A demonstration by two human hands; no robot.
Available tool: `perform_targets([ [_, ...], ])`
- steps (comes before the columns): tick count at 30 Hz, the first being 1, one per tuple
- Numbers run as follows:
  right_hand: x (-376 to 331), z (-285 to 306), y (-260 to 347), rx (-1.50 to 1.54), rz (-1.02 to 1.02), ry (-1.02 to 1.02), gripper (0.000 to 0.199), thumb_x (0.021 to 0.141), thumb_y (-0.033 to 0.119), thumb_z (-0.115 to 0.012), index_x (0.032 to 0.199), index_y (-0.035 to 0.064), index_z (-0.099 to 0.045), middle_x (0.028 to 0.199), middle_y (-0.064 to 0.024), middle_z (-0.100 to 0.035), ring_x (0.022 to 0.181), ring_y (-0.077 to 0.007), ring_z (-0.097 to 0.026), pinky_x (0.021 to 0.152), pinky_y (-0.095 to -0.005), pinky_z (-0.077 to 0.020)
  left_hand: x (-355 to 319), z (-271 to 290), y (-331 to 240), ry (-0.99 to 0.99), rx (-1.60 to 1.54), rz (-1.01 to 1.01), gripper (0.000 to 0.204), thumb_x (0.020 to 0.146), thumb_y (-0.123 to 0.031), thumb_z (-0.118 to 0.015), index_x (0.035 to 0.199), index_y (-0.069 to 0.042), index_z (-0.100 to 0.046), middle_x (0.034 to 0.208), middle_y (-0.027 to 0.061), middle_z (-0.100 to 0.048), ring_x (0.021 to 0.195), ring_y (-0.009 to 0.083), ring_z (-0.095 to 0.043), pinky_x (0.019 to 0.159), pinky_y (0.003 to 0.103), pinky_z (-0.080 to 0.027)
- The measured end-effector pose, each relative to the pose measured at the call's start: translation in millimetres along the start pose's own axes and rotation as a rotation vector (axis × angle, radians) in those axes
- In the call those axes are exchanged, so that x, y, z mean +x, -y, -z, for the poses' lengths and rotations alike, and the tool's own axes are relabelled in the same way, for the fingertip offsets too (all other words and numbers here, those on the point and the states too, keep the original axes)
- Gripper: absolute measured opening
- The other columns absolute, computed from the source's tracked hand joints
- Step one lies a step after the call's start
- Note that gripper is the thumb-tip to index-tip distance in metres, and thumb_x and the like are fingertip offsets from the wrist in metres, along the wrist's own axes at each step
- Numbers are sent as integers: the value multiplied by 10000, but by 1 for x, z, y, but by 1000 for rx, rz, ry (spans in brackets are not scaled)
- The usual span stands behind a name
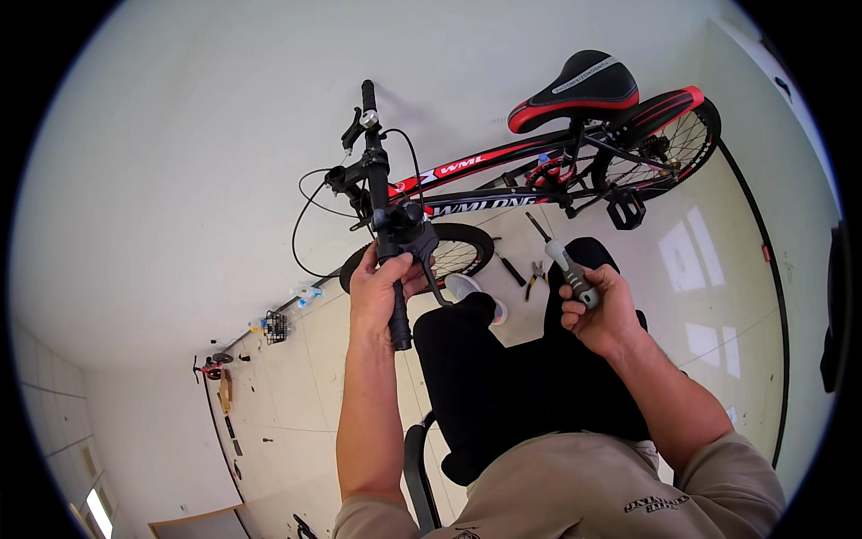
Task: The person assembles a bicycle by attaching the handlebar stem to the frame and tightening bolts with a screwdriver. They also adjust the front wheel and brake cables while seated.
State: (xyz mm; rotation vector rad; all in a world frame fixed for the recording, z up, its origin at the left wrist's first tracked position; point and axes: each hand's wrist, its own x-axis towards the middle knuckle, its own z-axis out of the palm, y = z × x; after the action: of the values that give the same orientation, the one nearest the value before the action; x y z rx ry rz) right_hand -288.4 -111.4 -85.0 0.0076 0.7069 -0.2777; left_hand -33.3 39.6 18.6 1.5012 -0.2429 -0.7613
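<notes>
The left hand (384, 272) grasps the handlebar (379, 193) beside the brake lever (420, 244), though how each finger lies is hard to see. The right hand (609, 310) has its fingers closed around a grey screwdriver (567, 262). The bicycle (492, 160) stands on the floor (759, 350), near its edge at the wall (206, 180); pliers (537, 275) lie nearby.

Black and red bicycle saddle (579, 96), black handlebar (378, 187), grey screwdriver handle (567, 265), tan shirt (557, 485)

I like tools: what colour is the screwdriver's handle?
The screwdriver's handle is light and dark grey; head view.
</notes>
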Motion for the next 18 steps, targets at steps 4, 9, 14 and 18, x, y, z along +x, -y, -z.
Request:
perform_targets([
  [4, 0, 1, 1, -17, 10, 32, 265, 898, 223, -444, 1083, 79, -569, 798, -73, -573, 593, -148, -428, 568, -296, -397, 0, 0, 3, 42, -167, 20, 476, 870, 50, -601, 1304, 102, -411, 1101, 294, -633, 917, 404, -703, 833, 510, -617],
  [9, 0, -1, 3, -35, 21, 29, 303, 896, 226, -422, 1105, 74, -581, 799, -64, -565, 590, -138, -412, 581, -292, -387, 1, -1, 5, 1, -219, 36, 320, 884, 29, -630, 1169, 75, -491, 1070, 273, -650, 905, 390, -706, 824, 519, -616],
  [14, -2, -2, 2, -76, 37, 52, 331, 898, 219, -410, 1145, 72, -574, 824, -62, -564, 603, -133, -409, 592, -293, -386, 1, 5, 7, -35, -209, 53, 287, 884, -4, -672, 1135, 29, -537, 1023, 201, -675, 868, 307, -715, 783, 477, -625],
  [18, -2, -1, 2, -100, 57, 59, 361, 902, 213, -414, 1208, 71, -544, 835, -81, -562, 616, -149, -421, 594, -301, -393, 1, 9, 11, -12, -231, 80, 279, 900, -62, -666, 1160, -22, -572, 1070, 153, -675, 952, 294, -685, 851, 468, -566],
])
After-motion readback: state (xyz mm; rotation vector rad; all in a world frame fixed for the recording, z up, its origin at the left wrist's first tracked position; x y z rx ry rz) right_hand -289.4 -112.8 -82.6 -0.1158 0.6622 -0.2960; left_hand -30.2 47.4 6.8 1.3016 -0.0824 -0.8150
